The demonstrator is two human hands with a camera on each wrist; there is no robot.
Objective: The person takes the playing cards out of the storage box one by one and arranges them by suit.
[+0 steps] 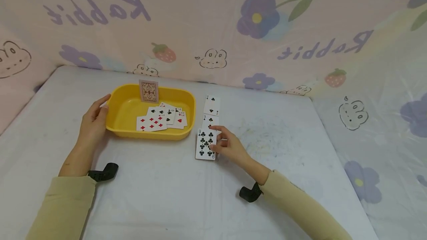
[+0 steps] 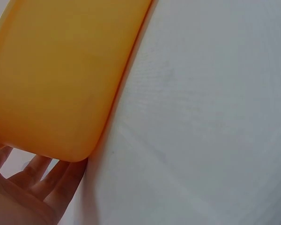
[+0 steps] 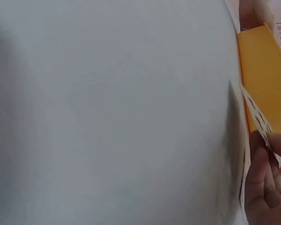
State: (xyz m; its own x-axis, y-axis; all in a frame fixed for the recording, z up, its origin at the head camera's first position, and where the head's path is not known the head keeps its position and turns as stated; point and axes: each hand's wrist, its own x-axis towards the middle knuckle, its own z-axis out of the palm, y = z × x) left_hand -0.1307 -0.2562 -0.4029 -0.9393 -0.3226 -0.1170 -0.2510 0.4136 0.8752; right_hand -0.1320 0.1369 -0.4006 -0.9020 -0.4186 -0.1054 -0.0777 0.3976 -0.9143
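Observation:
My left hand [image 1: 93, 123] grips the left end of a yellow plastic tub [image 1: 126, 134], its fingers [image 2: 63, 187] against the end wall. My right hand [image 1: 230, 147] pinches a nine of clubs playing card [image 1: 204, 140] at its right edge, face up, just right of the tub. In the right wrist view this card [image 3: 257, 112] is tilted, with a shadow on the tabletop beside it. Behind it, a three of clubs [image 1: 208, 120] is partly covered, and a two of clubs [image 1: 211, 105] lies farther back in the same column.
Inside the tub, several face-up cards overlap, a diamonds card [image 1: 151, 123] at the front. A card with its patterned back showing [image 1: 149, 92] leans on the tub's rear wall. A printed curtain [image 1: 186, 21] hangs behind the white tabletop [image 1: 160, 195].

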